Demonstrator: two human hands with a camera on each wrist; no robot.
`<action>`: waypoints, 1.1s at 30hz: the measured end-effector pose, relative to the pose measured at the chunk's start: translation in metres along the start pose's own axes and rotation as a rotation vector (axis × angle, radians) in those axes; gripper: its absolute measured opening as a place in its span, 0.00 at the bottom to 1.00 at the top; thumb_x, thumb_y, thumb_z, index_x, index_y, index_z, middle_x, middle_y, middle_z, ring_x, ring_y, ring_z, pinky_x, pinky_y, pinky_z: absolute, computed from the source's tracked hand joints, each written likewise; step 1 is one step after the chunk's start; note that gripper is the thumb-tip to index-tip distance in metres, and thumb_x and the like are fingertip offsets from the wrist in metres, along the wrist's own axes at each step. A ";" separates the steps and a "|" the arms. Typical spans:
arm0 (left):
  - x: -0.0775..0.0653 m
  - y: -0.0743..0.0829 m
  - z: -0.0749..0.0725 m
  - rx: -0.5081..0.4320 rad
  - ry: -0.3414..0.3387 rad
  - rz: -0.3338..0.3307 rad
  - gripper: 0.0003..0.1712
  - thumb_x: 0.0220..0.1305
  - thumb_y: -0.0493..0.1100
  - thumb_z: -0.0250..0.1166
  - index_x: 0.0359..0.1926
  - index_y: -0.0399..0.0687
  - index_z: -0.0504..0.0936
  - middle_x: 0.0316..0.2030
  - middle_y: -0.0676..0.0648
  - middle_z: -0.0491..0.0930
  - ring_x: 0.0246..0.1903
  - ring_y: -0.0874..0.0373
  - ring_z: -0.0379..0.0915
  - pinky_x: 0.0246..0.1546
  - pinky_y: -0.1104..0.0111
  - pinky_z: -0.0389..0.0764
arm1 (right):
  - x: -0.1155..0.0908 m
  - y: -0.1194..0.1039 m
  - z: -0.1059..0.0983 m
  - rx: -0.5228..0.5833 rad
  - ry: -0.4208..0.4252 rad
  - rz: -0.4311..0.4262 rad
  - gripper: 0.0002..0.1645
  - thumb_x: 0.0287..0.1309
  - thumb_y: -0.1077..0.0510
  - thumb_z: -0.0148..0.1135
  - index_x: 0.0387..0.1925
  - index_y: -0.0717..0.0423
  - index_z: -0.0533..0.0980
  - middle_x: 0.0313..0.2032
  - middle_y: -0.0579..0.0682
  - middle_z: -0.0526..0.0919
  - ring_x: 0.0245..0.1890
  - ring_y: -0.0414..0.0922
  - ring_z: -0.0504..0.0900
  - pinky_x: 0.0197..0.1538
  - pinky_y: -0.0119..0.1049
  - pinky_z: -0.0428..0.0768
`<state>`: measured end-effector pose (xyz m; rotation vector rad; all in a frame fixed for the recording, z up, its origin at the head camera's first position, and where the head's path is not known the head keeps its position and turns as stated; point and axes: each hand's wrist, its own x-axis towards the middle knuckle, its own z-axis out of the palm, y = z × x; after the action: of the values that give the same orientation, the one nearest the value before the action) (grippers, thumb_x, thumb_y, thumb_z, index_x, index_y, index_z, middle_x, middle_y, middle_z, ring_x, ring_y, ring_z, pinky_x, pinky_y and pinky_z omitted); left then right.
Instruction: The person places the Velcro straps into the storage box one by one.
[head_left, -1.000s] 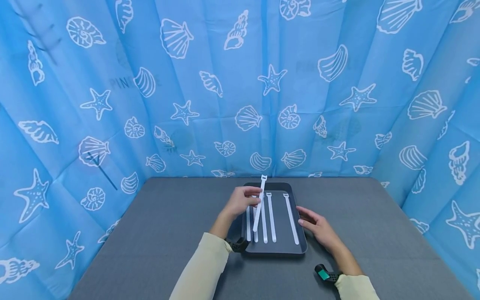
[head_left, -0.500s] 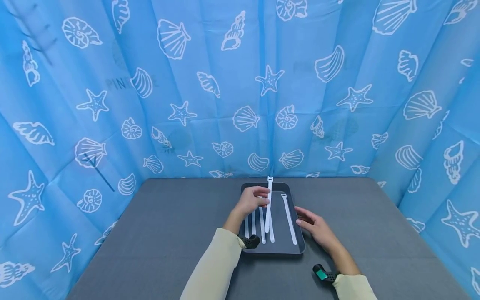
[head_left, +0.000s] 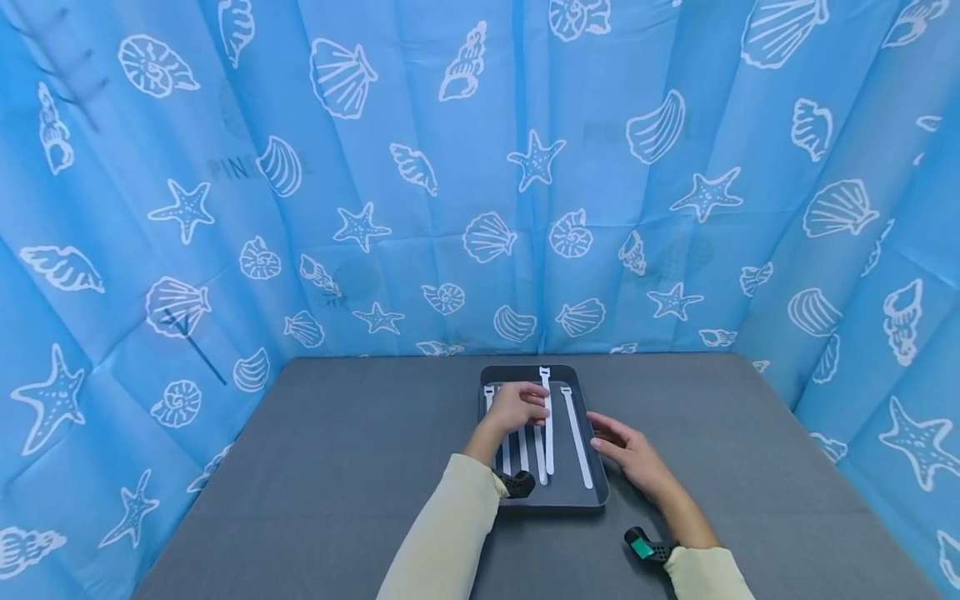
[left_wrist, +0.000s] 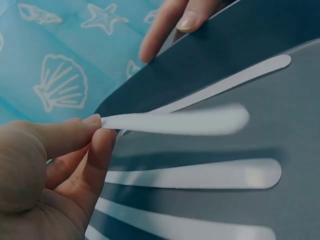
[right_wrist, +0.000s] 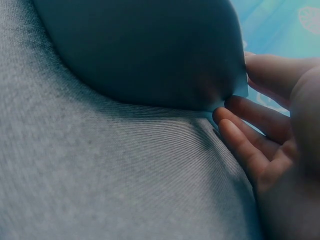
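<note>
My left hand (head_left: 512,407) pinches a white cable strap (head_left: 549,442) between thumb and fingers, just below its slotted head. In the left wrist view the strap's rounded tail hovers above the floor of the dark grey tray (head_left: 567,490). Several similar straps lie lengthwise in the tray, some partly covered by my left hand. One strap (head_left: 577,437) lies apart on the right, slightly slanted. My right hand (head_left: 630,458) rests against the tray's right outer wall, its fingers fairly straight and the thumb by the rim, as the right wrist view also shows.
The tray stands on a grey cloth-covered table (head_left: 375,467). Behind the table hangs a blue curtain (head_left: 420,225) printed with white shells and starfish. A black wristband (head_left: 648,546) with a green patch sits on my right wrist.
My left hand has carried the strap to the right across the tray and lowered it, between the left group and the strap on the right. My right hand stays at the tray's side.
</note>
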<state>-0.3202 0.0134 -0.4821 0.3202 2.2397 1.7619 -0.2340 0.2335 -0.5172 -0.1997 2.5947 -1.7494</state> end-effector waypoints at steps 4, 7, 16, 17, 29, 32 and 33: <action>-0.001 0.001 0.006 0.043 -0.005 -0.002 0.18 0.57 0.29 0.67 0.51 0.36 0.81 0.32 0.48 0.80 0.26 0.58 0.80 0.30 0.68 0.84 | 0.000 0.000 0.000 0.001 -0.002 -0.006 0.32 0.68 0.54 0.58 0.69 0.60 0.64 0.66 0.63 0.67 0.63 0.59 0.68 0.64 0.57 0.66; -0.002 0.000 0.009 0.103 -0.006 0.003 0.17 0.57 0.28 0.67 0.50 0.36 0.81 0.30 0.48 0.79 0.23 0.58 0.79 0.28 0.68 0.83 | 0.000 -0.001 0.000 0.015 -0.008 -0.013 0.31 0.68 0.54 0.58 0.69 0.60 0.65 0.66 0.63 0.67 0.63 0.59 0.69 0.64 0.57 0.66; 0.000 -0.001 0.019 0.211 0.003 -0.011 0.15 0.55 0.29 0.69 0.45 0.38 0.83 0.26 0.49 0.78 0.19 0.59 0.78 0.24 0.69 0.82 | 0.000 0.000 0.000 0.024 -0.014 -0.008 0.32 0.68 0.54 0.57 0.69 0.60 0.64 0.66 0.63 0.67 0.64 0.59 0.68 0.64 0.57 0.66; 0.000 -0.001 0.020 0.214 0.005 -0.022 0.14 0.55 0.28 0.70 0.44 0.38 0.84 0.25 0.49 0.78 0.19 0.59 0.77 0.23 0.70 0.81 | 0.001 0.001 0.000 0.026 -0.013 -0.006 0.32 0.68 0.54 0.57 0.69 0.60 0.64 0.66 0.63 0.67 0.64 0.59 0.67 0.64 0.57 0.66; 0.002 0.002 0.032 0.270 0.043 -0.111 0.15 0.50 0.26 0.70 0.41 0.40 0.84 0.22 0.49 0.78 0.15 0.60 0.75 0.19 0.72 0.79 | 0.000 0.003 0.000 0.032 -0.004 0.002 0.32 0.68 0.54 0.57 0.69 0.60 0.64 0.66 0.62 0.67 0.63 0.59 0.68 0.64 0.58 0.65; 0.001 0.003 0.034 0.285 0.041 -0.111 0.15 0.51 0.27 0.70 0.41 0.41 0.83 0.21 0.49 0.79 0.16 0.60 0.76 0.20 0.72 0.79 | -0.001 0.003 0.000 0.035 -0.002 -0.008 0.31 0.68 0.54 0.58 0.69 0.60 0.65 0.65 0.62 0.68 0.63 0.59 0.68 0.63 0.58 0.66; 0.001 0.003 0.034 0.290 0.041 -0.109 0.15 0.51 0.27 0.70 0.41 0.41 0.83 0.21 0.49 0.79 0.16 0.60 0.76 0.20 0.72 0.79 | -0.001 0.003 0.000 0.034 -0.001 -0.012 0.31 0.68 0.55 0.58 0.68 0.60 0.65 0.65 0.62 0.68 0.63 0.59 0.68 0.63 0.58 0.66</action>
<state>-0.3094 0.0452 -0.4872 0.2152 2.4926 1.4028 -0.2335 0.2347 -0.5200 -0.2159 2.5662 -1.7952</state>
